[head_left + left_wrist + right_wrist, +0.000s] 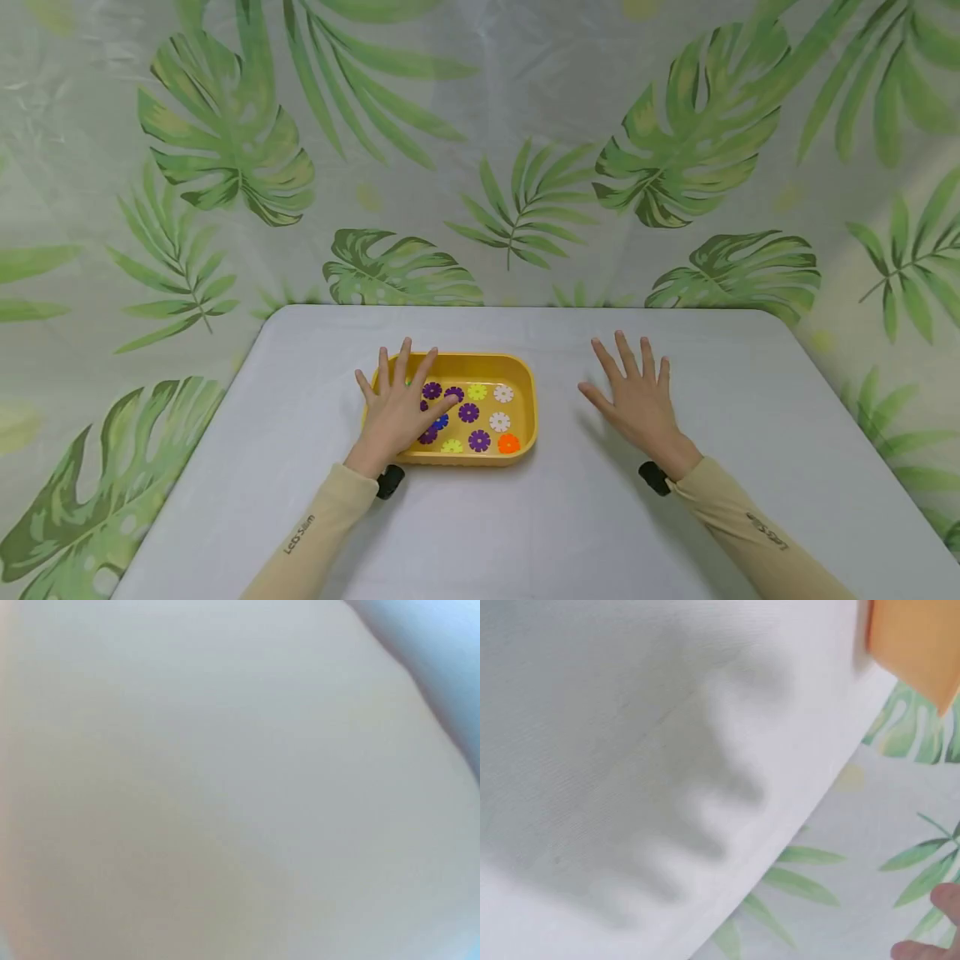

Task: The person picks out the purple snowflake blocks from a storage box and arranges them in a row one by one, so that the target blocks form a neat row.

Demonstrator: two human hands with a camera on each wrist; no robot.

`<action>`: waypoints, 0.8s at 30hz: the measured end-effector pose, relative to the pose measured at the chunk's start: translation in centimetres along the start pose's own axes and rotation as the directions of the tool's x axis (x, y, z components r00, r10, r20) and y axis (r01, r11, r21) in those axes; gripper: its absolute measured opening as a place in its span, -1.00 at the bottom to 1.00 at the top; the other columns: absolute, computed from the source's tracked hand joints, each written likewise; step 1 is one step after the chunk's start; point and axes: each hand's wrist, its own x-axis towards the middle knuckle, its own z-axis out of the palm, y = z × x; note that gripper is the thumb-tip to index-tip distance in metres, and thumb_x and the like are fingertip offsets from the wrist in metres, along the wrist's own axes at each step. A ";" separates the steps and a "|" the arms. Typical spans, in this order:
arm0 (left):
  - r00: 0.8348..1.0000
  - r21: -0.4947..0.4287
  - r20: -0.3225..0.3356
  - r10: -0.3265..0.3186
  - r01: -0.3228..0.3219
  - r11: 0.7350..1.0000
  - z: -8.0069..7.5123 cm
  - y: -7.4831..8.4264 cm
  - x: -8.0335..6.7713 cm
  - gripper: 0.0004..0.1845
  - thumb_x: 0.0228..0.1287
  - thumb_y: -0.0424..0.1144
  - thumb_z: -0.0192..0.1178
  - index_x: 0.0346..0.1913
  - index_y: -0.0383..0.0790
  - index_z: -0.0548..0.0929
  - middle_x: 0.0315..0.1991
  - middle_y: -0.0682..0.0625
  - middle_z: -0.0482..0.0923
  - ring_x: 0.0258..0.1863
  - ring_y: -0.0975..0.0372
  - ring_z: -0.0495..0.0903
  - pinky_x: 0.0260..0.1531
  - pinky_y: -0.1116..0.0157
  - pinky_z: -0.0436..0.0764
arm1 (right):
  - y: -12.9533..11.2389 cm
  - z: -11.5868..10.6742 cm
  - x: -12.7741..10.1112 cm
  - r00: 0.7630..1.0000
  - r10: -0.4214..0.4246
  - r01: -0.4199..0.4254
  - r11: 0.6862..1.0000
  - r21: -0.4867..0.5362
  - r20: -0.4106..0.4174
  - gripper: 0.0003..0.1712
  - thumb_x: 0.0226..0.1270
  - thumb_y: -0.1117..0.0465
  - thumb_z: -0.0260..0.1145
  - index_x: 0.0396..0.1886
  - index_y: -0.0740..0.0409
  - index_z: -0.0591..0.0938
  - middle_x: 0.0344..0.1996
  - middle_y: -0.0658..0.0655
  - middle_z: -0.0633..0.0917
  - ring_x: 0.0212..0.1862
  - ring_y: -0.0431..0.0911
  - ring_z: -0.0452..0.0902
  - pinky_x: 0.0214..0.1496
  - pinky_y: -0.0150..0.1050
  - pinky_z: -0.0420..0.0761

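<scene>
A shallow yellow tray (525, 392) stands on the white table, left of the middle in the head view. In it lie several flat notched discs, among them a purple disc (479, 441), a white disc (503, 393), an orange disc (508, 443) and a yellow-green disc (477, 392). My left hand (397, 412) is spread over the tray's left part and hides some discs; whether it touches the tray I cannot tell. My right hand (637, 404) is spread above the table, right of the tray, holding nothing. The left wrist view is a blur of skin.
The white table (570, 533) has rounded far corners. Behind it hangs a leaf-patterned cloth (540, 100). In the right wrist view, a hand's shadow (675, 772) falls on the table, and part of the orange-looking tray (915, 645) shows at the top right.
</scene>
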 end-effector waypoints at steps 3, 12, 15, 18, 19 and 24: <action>1.000 0.004 0.005 0.000 0.000 1.000 -0.5 0.0 -0.2 -0.13 0.26 0.40 -0.08 0.53 0.09 0.02 0.52 -0.19 -0.35 0.42 -0.27 -0.39 0.16 -0.41 -0.44 | -0.8 0.2 0.6 0.998 -0.063 0.064 0.996 0.058 -0.027 -0.16 0.37 -0.21 0.13 0.50 0.07 0.16 0.46 0.32 0.05 0.44 0.34 -0.27 0.33 0.39 -0.18; 0.999 -0.294 -0.048 0.024 -0.037 0.955 -2.3 -2.3 -0.9 -0.29 0.40 0.07 0.07 0.50 0.00 0.10 0.51 -0.19 -0.22 0.44 -0.21 -0.27 0.28 -0.32 -0.23 | -5.6 1.4 2.5 0.983 -0.183 0.171 0.835 0.523 -0.029 -0.31 0.39 0.10 0.25 0.44 0.14 0.26 0.37 0.23 0.30 0.34 0.16 0.20 0.32 0.15 0.26; 0.999 -0.450 -0.047 -0.014 -0.009 0.893 -2.0 -4.3 -0.8 -0.34 0.42 -0.07 0.09 0.49 -0.07 0.15 0.50 -0.22 -0.16 0.43 -0.20 -0.16 0.27 -0.32 -0.07 | -7.5 2.2 3.1 0.980 -0.199 0.130 0.740 0.659 0.030 -0.38 0.41 0.15 0.22 0.40 0.18 0.31 0.30 0.24 0.39 0.23 0.16 0.37 0.25 0.07 0.41; 0.997 -0.618 0.016 -0.077 0.071 0.783 -1.2 -6.2 -0.8 -0.38 0.44 -0.11 0.06 0.48 -0.09 0.16 0.49 -0.22 -0.09 0.42 -0.19 -0.06 0.29 -0.24 0.03 | -9.3 2.8 3.5 0.973 -0.189 0.021 0.656 0.754 0.136 -0.43 0.44 0.14 0.18 0.37 0.22 0.35 0.26 0.26 0.43 0.15 0.15 0.45 0.18 0.01 0.49; 0.995 -0.665 0.043 -0.090 0.095 0.741 -1.0 -6.7 -0.8 -0.38 0.46 -0.12 0.04 0.49 -0.11 0.14 0.49 -0.23 -0.08 0.41 -0.20 -0.04 0.31 -0.21 0.04 | -9.8 3.0 3.7 0.967 -0.183 -0.019 0.634 0.773 0.175 -0.44 0.45 0.13 0.17 0.36 0.24 0.35 0.25 0.26 0.44 0.14 0.15 0.45 0.18 0.01 0.49; 0.983 -0.836 0.141 -0.121 0.184 0.517 0.1 -8.2 -1.4 -0.40 0.49 -0.20 -0.01 0.50 -0.11 0.10 0.50 -0.16 -0.06 0.44 -0.10 -0.08 0.39 0.01 0.01 | -11.8 3.8 4.4 0.920 -0.198 -0.196 0.515 0.834 0.339 -0.47 0.48 0.18 0.11 0.34 0.33 0.33 0.23 0.33 0.42 0.12 0.22 0.45 0.17 0.02 0.50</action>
